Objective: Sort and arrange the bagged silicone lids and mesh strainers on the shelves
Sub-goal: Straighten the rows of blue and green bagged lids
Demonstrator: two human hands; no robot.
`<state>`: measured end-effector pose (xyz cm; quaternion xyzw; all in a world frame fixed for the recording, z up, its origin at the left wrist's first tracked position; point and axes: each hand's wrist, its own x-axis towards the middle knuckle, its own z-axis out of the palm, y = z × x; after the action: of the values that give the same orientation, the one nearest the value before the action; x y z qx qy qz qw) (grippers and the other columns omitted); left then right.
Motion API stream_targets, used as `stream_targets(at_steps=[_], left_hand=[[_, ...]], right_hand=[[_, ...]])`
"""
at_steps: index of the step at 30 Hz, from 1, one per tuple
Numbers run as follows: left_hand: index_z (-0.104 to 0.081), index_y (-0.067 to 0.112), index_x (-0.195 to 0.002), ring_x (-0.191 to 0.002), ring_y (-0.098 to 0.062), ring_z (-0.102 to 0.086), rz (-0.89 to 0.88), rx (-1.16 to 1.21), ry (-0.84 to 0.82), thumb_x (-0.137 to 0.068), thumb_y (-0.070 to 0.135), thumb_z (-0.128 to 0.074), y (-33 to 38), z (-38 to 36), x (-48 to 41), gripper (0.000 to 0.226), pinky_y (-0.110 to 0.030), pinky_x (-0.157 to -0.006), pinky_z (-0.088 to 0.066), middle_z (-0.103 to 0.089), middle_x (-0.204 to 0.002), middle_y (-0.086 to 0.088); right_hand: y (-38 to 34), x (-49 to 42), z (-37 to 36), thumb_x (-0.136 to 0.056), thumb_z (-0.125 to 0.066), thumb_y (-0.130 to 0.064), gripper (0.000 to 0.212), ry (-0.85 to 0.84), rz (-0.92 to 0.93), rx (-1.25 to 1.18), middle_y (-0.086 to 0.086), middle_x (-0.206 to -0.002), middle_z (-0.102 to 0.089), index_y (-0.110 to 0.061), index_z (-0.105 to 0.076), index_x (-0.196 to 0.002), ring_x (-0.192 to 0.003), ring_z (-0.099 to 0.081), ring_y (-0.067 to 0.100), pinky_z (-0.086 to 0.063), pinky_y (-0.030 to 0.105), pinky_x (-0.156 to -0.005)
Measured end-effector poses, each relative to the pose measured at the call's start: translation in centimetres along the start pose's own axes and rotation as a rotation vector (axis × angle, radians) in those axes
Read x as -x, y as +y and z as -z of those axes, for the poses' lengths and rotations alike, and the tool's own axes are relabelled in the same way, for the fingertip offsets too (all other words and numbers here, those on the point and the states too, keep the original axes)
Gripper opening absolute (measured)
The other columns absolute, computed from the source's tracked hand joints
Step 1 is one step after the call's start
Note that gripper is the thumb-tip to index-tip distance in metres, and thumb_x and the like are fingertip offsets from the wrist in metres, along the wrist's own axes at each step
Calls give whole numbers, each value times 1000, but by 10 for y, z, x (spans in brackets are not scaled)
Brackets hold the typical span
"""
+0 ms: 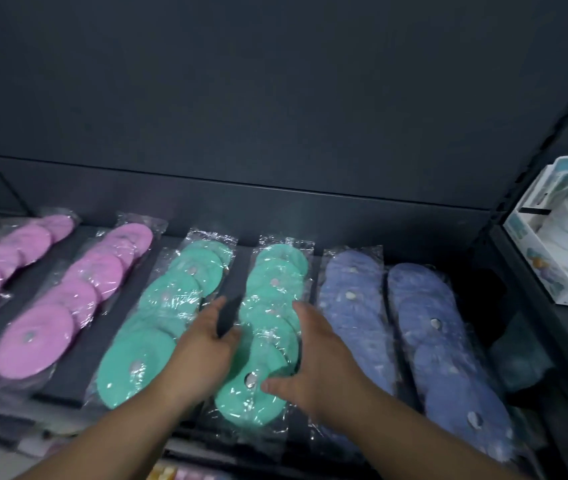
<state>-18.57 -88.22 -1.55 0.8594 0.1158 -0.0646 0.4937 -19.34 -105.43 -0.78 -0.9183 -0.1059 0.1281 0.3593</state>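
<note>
Six clear bags of round silicone lids lie side by side on a dark shelf (227,209). From the left they are two pink bags (8,251) (78,299), two teal bags (157,320) (268,327) and two blue-purple bags (355,313) (448,344). My left hand (206,344) holds the left edge of the right teal bag, fingers curled at the gap between the teal bags. My right hand (313,358) grips that bag's right edge, thumb pressed on its lower lids. No mesh strainers are in view.
A white and pale blue box (559,244) with stacked white round items stands on the neighbouring shelf at the right, past a dark upright divider (504,258). The shelf's back wall rises behind the bags. Blurred pastel packages (178,474) show on the shelf below.
</note>
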Motion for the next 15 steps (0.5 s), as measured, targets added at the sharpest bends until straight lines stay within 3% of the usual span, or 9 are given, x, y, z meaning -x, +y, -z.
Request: stream_targets(at_steps=[3, 6, 8, 10, 12, 13, 15], left_hand=[[-25, 24, -147, -114, -6, -45, 33, 8, -22, -94, 23, -54, -4, -8, 15, 61, -14, -92, -32, -42, -142, 5], [-22, 25, -148, -81, 6, -51, 33, 21, -37, -95, 19, -51, 2, -11, 18, 61, -1, -58, -36, -47, -132, 8], [-20, 25, -148, -71, 14, -44, 42, 25, -57, -94, 15, -50, 3, -11, 17, 62, 2, -50, -35, -46, -123, 9], [-18, 28, -148, -85, 3, -56, 32, 10, -90, -93, 14, -50, 1, -10, 16, 65, -2, -67, -44, -45, -132, 8], [-18, 29, -148, -113, -17, -57, 31, 2, -119, -91, 14, -52, -5, -7, 12, 68, -27, -97, -46, -44, -142, 3], [-19, 28, -148, -119, -20, -53, 30, 5, -132, -90, 12, -52, -7, -5, 10, 69, -33, -102, -43, -44, -143, 0], [-21, 27, -148, -118, -20, -53, 23, 10, -154, -88, 7, -51, -12, -2, 6, 70, -28, -97, -45, -45, -142, -1]], right_hand=[[-6, -3, -7, -73, -80, -33, 120, -94, -24, 64, 1, -158, 18, -25, 12, -150, -147, 3, 17, -14, 25, -115], [-14, -11, -14, -71, -82, -30, 128, -137, -58, 142, 11, -156, 24, -20, 19, -149, -147, 10, 25, -11, 32, -119], [-16, -18, -19, -68, -84, -29, 132, -139, -87, 177, 14, -156, 24, -19, 20, -148, -146, 12, 27, -10, 37, -120], [-17, -25, -25, -64, -86, -30, 137, -133, -149, 174, 14, -156, 23, -21, 21, -148, -146, 12, 29, -10, 40, -120], [-15, -33, -35, -60, -88, -33, 141, -132, -197, 151, 12, -157, 19, -22, 21, -148, -146, 11, 29, -10, 42, -120], [-15, -36, -40, -56, -89, -36, 143, -126, -208, 155, 11, -158, 15, -22, 20, -148, -147, 9, 28, -11, 42, -120], [-17, -40, -45, -52, -90, -39, 145, -112, -215, 163, 8, -159, 10, -23, 17, -149, -147, 6, 27, -14, 41, -119]])
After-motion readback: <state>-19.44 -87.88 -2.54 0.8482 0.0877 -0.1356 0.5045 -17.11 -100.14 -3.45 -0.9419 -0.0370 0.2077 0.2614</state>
